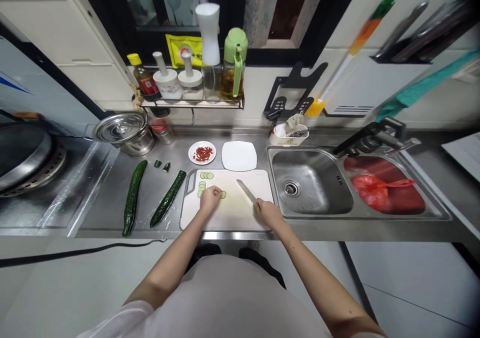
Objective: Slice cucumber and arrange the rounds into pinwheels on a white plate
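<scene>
A white cutting board [240, 213] lies on the steel counter in front of me. My left hand [210, 198] rests on it with fingers curled over cucumber slices [205, 176]; whatever is under the fingers is hidden. My right hand [267, 211] grips the handle of a knife [246, 191], whose blade points up and left across the board, apart from the slices. Two whole cucumbers [132, 197] [168, 198] lie on the counter to the left of the board, with two small cut ends [162, 165] beyond them.
A small plate of red pieces [202, 153] and a blank white plate [239, 156] sit behind the board. A lidded steel pot [123, 132] stands at the left, a condiment rack [191, 98] above. The sink [311, 188] is right, with a red bag [371, 190] in its far basin.
</scene>
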Tool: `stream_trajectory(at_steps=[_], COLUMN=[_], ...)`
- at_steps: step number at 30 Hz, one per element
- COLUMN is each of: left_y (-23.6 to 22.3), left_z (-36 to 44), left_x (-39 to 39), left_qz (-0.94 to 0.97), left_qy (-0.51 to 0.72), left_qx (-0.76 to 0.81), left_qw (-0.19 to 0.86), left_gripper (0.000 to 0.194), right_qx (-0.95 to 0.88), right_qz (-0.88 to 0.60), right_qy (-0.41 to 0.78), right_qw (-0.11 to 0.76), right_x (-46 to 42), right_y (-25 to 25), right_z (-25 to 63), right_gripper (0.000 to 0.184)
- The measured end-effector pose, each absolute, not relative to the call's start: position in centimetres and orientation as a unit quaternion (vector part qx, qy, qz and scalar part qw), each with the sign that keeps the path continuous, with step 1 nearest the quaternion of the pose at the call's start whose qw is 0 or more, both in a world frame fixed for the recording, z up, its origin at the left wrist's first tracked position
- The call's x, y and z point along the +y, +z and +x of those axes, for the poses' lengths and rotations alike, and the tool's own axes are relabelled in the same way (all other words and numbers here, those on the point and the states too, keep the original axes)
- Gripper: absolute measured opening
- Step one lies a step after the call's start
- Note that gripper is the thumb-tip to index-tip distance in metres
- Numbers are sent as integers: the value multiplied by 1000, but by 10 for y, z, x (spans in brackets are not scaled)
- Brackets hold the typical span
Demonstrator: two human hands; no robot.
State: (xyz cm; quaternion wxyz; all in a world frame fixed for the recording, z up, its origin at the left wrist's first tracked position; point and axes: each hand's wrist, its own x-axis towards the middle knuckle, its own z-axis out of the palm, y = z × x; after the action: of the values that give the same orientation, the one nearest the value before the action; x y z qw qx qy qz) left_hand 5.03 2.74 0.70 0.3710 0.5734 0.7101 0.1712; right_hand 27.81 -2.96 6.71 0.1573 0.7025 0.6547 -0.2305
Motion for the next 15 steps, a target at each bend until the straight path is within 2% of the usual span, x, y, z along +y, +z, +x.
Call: stream_trajectory(at_steps=[7,15], left_y=[-2,-7], left_z=[50,47], left_x=[21,23], left_qz=[607,597], left_qy=[183,190], left_qx=[712,717], left_qw=[301,304], left_gripper=[15,12], right_qx=[665,734], right_qz=[698,624], right_qy=[-221,-209], right_qw=[149,166], right_x=[-38,-56], right_y=[73,82], right_z=[277,264], right_gripper=[36,33])
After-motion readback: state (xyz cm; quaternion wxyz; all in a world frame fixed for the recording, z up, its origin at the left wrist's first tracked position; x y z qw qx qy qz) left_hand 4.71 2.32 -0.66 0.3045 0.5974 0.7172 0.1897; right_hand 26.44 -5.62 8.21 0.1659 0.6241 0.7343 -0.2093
